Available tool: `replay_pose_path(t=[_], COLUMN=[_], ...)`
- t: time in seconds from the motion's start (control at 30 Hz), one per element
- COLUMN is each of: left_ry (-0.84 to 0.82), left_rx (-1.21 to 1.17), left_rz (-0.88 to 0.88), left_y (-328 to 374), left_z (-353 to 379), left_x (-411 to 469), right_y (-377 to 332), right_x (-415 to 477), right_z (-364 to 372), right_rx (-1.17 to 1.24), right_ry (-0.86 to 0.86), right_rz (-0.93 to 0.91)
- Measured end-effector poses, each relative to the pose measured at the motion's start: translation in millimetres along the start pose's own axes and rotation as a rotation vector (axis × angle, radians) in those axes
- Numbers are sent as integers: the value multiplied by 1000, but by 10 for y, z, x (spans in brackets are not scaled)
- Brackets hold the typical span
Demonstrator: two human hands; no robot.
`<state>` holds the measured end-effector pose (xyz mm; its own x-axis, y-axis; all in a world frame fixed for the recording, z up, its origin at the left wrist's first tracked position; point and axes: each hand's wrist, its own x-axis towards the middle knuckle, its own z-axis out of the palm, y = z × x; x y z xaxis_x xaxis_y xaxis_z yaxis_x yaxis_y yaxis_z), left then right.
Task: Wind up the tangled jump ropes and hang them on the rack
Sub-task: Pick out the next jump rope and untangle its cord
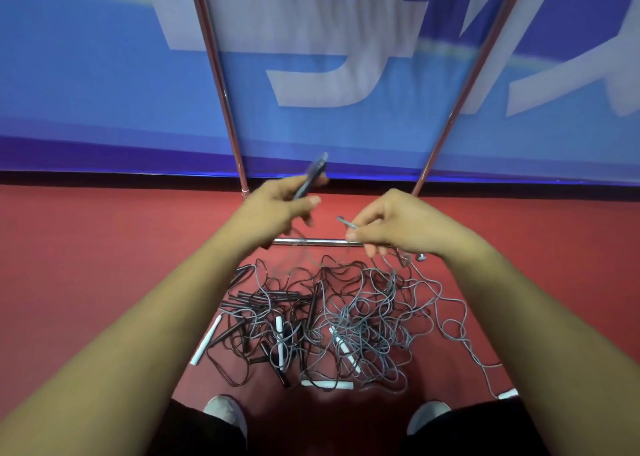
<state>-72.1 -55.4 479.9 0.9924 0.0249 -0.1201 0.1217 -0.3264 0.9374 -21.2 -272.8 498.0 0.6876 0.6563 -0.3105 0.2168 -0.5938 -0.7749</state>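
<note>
Your left hand (273,210) grips a dark handle (311,175); your right hand (398,223) pinches the grey cord (346,223) just beside it. Cord's thin, limp, light and prob snags, so hold it by the stiff handle and feed slack w/ the right. The tangled ropes (329,317) lie on the floor (104,248) below both hands, on your side of the rack's low bar (311,241).
</note>
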Motion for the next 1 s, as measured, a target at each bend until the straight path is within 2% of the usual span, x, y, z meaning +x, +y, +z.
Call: replay_pose_path(t=[0.1,0.17,0.23,0.3,0.37,0.43,0.5,0.6,0.67,0.8,0.9,0.93,1.0], left_ry=[-253,-301,-217,-38,152,290,394,454,432,352,36,-72,-207], left_rx=[39,33,-72,-308,-602,-740,-629,83,325,311,-37,-61,53], left_rz=[26,18,24,27,0,-38,-102,-222,-223,-102,-60,-50,-17], left_y=[2,-13,17,49,83,53,-45,-219,-242,-112,-4,21,47], left_z=[114,111,112,83,-24,-195,-341,-430,-394,-258,-105,-60,10], left_x=[-45,-47,-36,17,91,148,172,149,143,102,24,-8,-43], right_y=[-124,-116,-49,101,395,723,914,818,606,200,-30,-63,-99], right_x=[23,37,48,64,86,84,61,29,37,58,86,110,139], right_z=[52,10,-37,-91,-172,-255,-319,-355,-340,-143,27,60,72], right_rx=[57,112,128,26,-102,-142,-141,-78,2,-20,60,94,161], right_ry=[21,97,120,65,-26,-81,-28,162,181,102,88,106,178], right_rz=[-87,-93,-82,-14,130,278,363,251,145,59,-16,-45,-74])
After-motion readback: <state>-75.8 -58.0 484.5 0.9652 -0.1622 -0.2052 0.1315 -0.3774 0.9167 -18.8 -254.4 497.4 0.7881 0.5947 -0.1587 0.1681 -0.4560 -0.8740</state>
